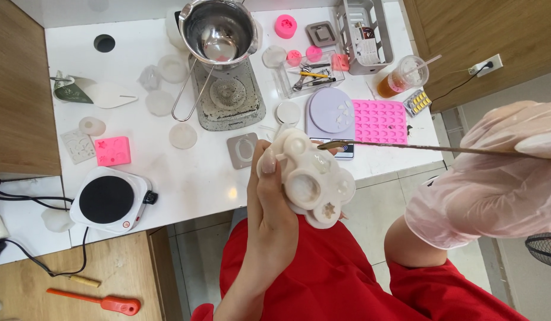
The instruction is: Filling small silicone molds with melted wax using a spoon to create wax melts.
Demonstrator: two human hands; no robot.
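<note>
Here, a white mould (314, 178) is gripped by the left hand (269, 208), fingers curled around it, above the table (186, 172) edge. A thin stick (406, 147) is pinched by the gloved right hand (501, 172), its tip touching the mould.

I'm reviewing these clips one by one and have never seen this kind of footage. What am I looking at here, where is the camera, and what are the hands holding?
There is no machine here: a person wears one camera on the head, looking down at their own two hands. The bare left hand grips a white mould with several round cavities. The right hand, in a thin clear glove, holds a long thin tool whose tip reaches the mould. Beyond them is a white table with a steel pot on a scale, a small hotplate, pink moulds and an iced drink. An orange-handled tool lies lower left.
</note>
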